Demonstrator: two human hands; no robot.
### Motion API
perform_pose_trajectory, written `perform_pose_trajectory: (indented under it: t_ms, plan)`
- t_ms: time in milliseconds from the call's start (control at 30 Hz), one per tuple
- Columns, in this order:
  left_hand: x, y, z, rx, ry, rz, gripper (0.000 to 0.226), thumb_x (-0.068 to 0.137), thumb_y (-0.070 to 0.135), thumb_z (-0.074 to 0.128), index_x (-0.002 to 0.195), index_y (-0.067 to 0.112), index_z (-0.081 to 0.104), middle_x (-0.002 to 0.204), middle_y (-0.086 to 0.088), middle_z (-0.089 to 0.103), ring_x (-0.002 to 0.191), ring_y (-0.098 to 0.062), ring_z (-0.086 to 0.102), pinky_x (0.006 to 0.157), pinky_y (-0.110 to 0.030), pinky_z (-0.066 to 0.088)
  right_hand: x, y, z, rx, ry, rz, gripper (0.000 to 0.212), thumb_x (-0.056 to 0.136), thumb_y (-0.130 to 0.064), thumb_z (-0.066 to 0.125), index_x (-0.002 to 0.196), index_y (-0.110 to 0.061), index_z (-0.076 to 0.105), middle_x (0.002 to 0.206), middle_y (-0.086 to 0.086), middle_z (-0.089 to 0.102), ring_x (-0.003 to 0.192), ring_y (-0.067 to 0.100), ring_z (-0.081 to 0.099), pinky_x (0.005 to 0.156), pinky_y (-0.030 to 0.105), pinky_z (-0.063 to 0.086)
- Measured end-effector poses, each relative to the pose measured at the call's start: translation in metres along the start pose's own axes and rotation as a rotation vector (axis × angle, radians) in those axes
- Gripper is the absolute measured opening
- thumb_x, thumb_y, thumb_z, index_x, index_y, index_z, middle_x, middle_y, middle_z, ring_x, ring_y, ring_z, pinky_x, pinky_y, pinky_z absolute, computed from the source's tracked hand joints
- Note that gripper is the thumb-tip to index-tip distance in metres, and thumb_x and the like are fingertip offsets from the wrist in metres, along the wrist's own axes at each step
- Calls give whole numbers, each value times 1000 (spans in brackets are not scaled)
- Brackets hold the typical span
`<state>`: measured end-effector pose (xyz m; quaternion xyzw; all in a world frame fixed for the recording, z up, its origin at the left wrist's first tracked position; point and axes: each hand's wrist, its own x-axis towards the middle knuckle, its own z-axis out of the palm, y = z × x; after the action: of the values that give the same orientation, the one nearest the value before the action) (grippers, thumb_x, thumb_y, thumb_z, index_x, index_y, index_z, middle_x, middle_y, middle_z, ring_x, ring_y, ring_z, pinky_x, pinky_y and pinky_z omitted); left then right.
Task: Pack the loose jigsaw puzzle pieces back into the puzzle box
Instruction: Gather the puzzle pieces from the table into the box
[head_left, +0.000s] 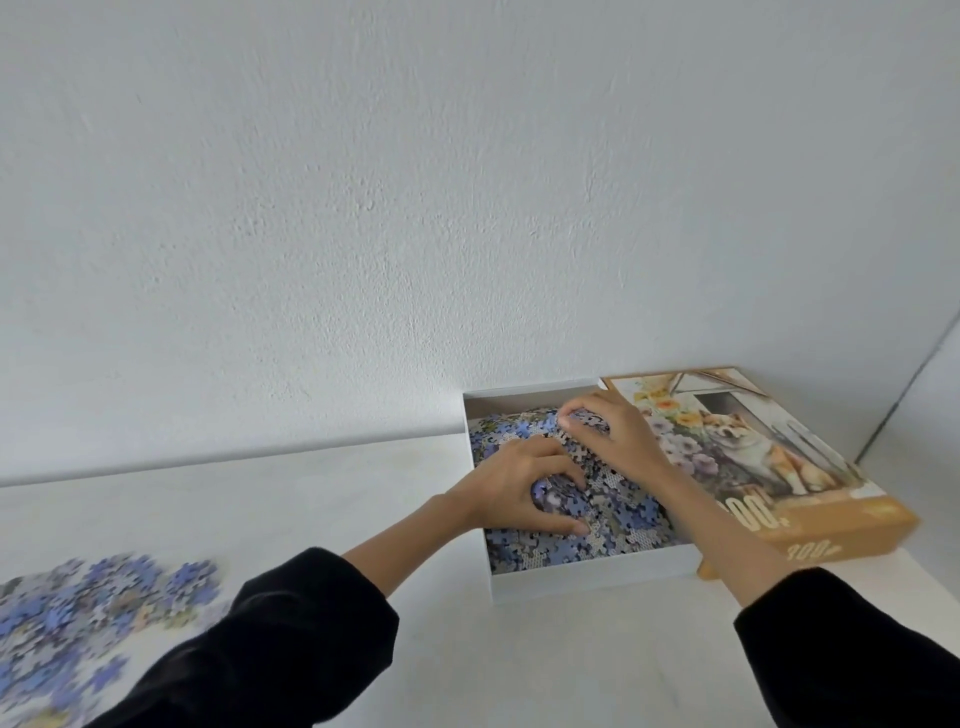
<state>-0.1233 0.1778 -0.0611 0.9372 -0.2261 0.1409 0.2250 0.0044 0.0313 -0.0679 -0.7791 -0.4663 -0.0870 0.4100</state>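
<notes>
Head view shows both hands inside the open puzzle box (587, 577), which sits on the white table (311, 493) against the wall (363, 208). The left hand (519, 491) has its fingers curled round a clump of puzzle pieces (623, 525) near the middle of the box. The right hand (618, 441) grips another clump nearer the far wall of the box. The two hands are close but not touching. More loose pieces (98, 603) lie in a flat spread at the near left of the table, well apart from the box.

I think the pieces are very light, thin and stiff card, and a little slippery on the smooth table. Joined patches will probably break when lifted. It seems better to take them from below with cupped fingers, because a pinch from the top would let many fall.

The box lies flat with its opening upward and looks almost square, so I cannot tell its long axis. The spread on the table runs roughly left to right, and single pieces point every way. The lid (831, 530), with a dog picture, lies just beside the box on the right, partly tilted.
</notes>
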Motion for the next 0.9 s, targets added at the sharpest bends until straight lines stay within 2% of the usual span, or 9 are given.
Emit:
perform_pose_trajectory:
  t_ms: [200, 267, 333, 433, 533, 633, 767, 900]
  plan:
    - [-5, 0, -3, 13, 8, 19, 59, 80, 67, 43, 111, 20, 61, 113, 1, 54, 107, -12, 47, 93, -34, 36, 1, 4, 4, -42, 22, -36, 41, 91, -51, 36, 100, -23, 64, 95, -11, 61, 96, 2, 51, 85, 18, 36]
    - [-7, 1, -4, 1, 15, 23, 56, 81, 65, 44, 112, 20, 60, 114, 1, 52, 108, -11, 46, 93, -32, 35, 1, 3, 4, -25, 48, -25, 43, 94, -49, 30, 104, -23, 63, 98, -8, 62, 98, 6, 52, 89, 15, 34]
    - [-6, 3, -5, 4, 27, 20, 49, 82, 59, 50, 111, 20, 61, 113, 1, 52, 107, -12, 47, 93, -34, 38, 1, 3, 3, -16, 64, -15, 44, 94, -48, 29, 104, -22, 62, 98, -6, 63, 99, 9, 53, 94, 22, 35]
    - [-3, 6, -5, -4, 83, 6, 37, 88, 45, 50, 102, 14, 66, 104, -3, 58, 97, -14, 52, 85, -36, 43, 1, 4, 3, -18, 66, -24, 46, 94, -52, 29, 101, -22, 63, 95, -10, 63, 97, 4, 53, 102, 31, 32]
    - [1, 11, -4, -30, 136, -31, 38, 96, 35, 39, 93, 8, 66, 93, -4, 59, 87, -15, 52, 77, -37, 45, 0, 4, 1, -31, 83, -31, 40, 94, -46, 33, 99, -21, 64, 93, -18, 59, 96, -9, 49, 100, 35, 34]
    - [4, 14, -3, -88, 215, -83, 43, 98, 33, 34, 85, 7, 66, 83, -4, 60, 81, -15, 53, 73, -38, 44, -2, 4, 0, -36, 91, -41, 42, 93, -48, 32, 99, -21, 64, 92, -16, 59, 94, -11, 48, 95, 32, 35]
    - [4, 14, -4, -147, 305, -92, 45, 97, 32, 36, 74, 9, 67, 75, -2, 62, 75, -14, 56, 70, -40, 46, -3, 6, 1, -59, 45, -19, 51, 91, -60, 27, 102, -25, 62, 95, -12, 60, 95, 3, 51, 88, 31, 40]
    - [0, 18, -10, -187, 364, -84, 42, 98, 29, 37, 76, 10, 68, 77, 1, 64, 78, -11, 58, 72, -40, 46, -4, 6, 3, -98, 5, -8, 53, 89, -63, 24, 102, -28, 62, 96, -9, 61, 96, 10, 52, 86, 33, 42]
